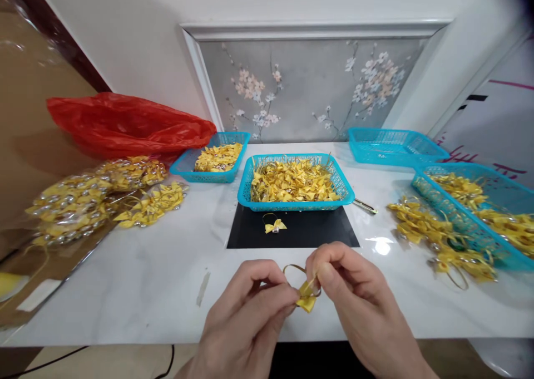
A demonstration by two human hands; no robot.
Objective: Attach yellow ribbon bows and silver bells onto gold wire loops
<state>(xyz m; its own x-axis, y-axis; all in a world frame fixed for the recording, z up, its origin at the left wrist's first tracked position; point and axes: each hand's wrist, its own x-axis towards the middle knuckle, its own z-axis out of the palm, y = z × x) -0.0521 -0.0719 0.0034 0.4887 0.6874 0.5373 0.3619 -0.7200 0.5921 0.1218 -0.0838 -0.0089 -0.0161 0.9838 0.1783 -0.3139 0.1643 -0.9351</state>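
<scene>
My left hand (250,306) and my right hand (350,295) meet over the front edge of the white table (158,279), both pinching one small yellow ribbon bow (307,299) with a gold loop. The fingers of both hands are closed on it. Beyond them a finished yellow bow (275,225) lies on a black mat (308,231). Behind the mat stands a blue basket (346,192) heaped with yellow bows.
Clear bags of yellow bows (83,201) and a red plastic bag (129,123) lie at the left. A second blue basket (187,170) of bows sits behind them. At the right are an empty blue basket (392,145), another with bows (496,190), and a loose pile of bows (442,240). Metal tweezers (366,205) lie nearby.
</scene>
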